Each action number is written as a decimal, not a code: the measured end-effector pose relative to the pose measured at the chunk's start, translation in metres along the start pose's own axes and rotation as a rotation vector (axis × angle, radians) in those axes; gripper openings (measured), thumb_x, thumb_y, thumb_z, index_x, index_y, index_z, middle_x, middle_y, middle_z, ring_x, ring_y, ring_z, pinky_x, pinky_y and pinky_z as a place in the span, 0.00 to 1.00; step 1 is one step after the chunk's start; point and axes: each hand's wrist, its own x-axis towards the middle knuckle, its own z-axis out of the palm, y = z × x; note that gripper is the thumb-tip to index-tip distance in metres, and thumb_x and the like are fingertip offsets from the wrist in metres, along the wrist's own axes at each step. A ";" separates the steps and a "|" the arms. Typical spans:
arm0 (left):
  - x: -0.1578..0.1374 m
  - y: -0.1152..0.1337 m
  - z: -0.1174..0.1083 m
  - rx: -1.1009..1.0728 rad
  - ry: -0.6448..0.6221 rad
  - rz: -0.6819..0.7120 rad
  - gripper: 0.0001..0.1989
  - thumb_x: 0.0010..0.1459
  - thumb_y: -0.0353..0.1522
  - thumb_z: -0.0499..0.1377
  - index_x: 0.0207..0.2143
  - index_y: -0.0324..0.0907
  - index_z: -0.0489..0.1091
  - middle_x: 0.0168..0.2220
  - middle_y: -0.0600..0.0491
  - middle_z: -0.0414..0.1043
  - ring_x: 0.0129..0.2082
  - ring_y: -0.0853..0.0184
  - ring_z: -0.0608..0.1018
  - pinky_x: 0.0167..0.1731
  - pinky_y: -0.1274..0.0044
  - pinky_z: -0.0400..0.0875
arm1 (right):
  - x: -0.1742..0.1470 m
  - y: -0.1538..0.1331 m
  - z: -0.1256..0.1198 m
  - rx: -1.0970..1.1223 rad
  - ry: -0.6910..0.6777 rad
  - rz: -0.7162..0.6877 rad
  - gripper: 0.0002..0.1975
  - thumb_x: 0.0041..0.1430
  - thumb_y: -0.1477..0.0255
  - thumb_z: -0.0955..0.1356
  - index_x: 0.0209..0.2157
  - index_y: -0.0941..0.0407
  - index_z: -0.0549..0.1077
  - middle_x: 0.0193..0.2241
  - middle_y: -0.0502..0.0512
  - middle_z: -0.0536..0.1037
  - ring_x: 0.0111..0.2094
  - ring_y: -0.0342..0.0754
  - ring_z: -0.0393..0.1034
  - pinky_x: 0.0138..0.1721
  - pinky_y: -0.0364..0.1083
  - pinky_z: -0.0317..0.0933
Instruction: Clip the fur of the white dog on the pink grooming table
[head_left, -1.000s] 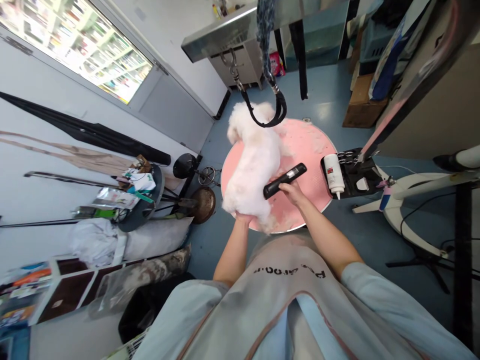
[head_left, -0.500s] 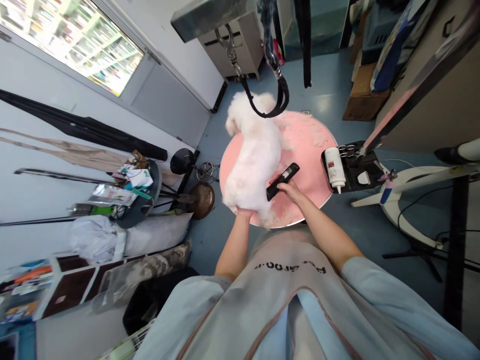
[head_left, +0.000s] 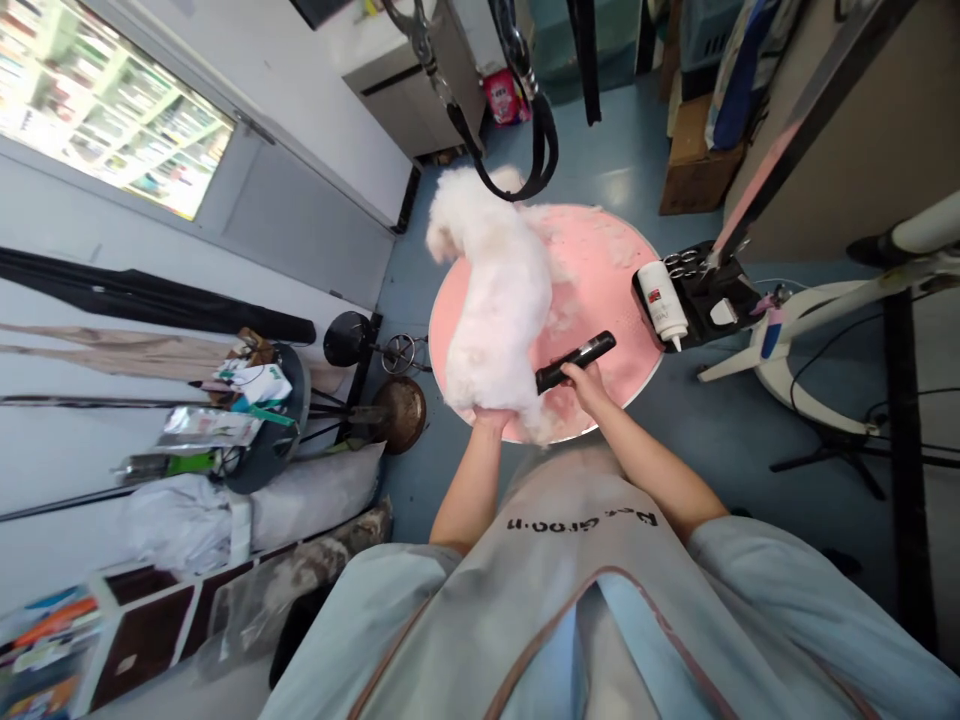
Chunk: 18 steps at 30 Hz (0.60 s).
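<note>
A white dog (head_left: 501,300) stands on a round pink grooming table (head_left: 619,300), its head toward the far left and its rear toward me. My right hand (head_left: 585,384) is closed around black hair clippers (head_left: 576,362), whose front end touches or nearly touches the dog's hind side. Against the dog's rear end rests my left hand (head_left: 491,416); its fingers are hidden under the fur, so their hold cannot be made out. Loose white fur (head_left: 561,405) lies on the table beside the hind leg.
Over the dog's head hangs a black grooming loop (head_left: 536,180). At the table's right edge, a black tool tray (head_left: 701,300) carries a white bottle (head_left: 663,305) and several scissors (head_left: 681,264). A cluttered round stand (head_left: 289,400) is at left.
The clippers have turned to lie flatter, their back end swung toward me, still at the dog's hind side. My left hand stays at the rear. The whole view has shifted slightly.
</note>
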 end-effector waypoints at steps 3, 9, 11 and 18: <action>0.002 -0.001 -0.001 -0.175 -0.032 -0.114 0.25 0.68 0.50 0.43 0.36 0.46 0.72 0.37 0.49 0.80 0.43 0.60 0.77 0.49 0.67 0.73 | -0.021 0.009 0.007 -0.038 0.031 0.003 0.11 0.41 0.65 0.70 0.29 0.53 0.70 0.27 0.51 0.77 0.29 0.48 0.70 0.28 0.46 0.65; 0.001 0.003 0.001 -0.251 -0.022 -0.215 0.30 0.70 0.48 0.36 0.37 0.45 0.74 0.35 0.47 0.80 0.43 0.58 0.78 0.48 0.65 0.72 | -0.035 0.015 -0.004 -0.038 0.080 0.019 0.14 0.39 0.64 0.72 0.28 0.53 0.70 0.24 0.48 0.76 0.27 0.47 0.70 0.27 0.45 0.65; 0.000 0.001 0.001 -0.247 -0.027 -0.216 0.28 0.70 0.48 0.39 0.42 0.45 0.75 0.40 0.47 0.80 0.49 0.56 0.77 0.51 0.64 0.71 | -0.032 0.007 -0.003 -0.002 0.188 -0.052 0.12 0.45 0.61 0.71 0.28 0.53 0.69 0.22 0.47 0.73 0.24 0.46 0.68 0.26 0.45 0.65; 0.002 -0.008 -0.002 -0.313 -0.008 -0.241 0.33 0.66 0.53 0.38 0.50 0.45 0.74 0.48 0.43 0.78 0.55 0.52 0.74 0.56 0.58 0.69 | -0.060 0.023 0.018 -0.113 0.250 -0.162 0.13 0.45 0.61 0.71 0.31 0.55 0.74 0.29 0.54 0.79 0.33 0.52 0.74 0.37 0.51 0.71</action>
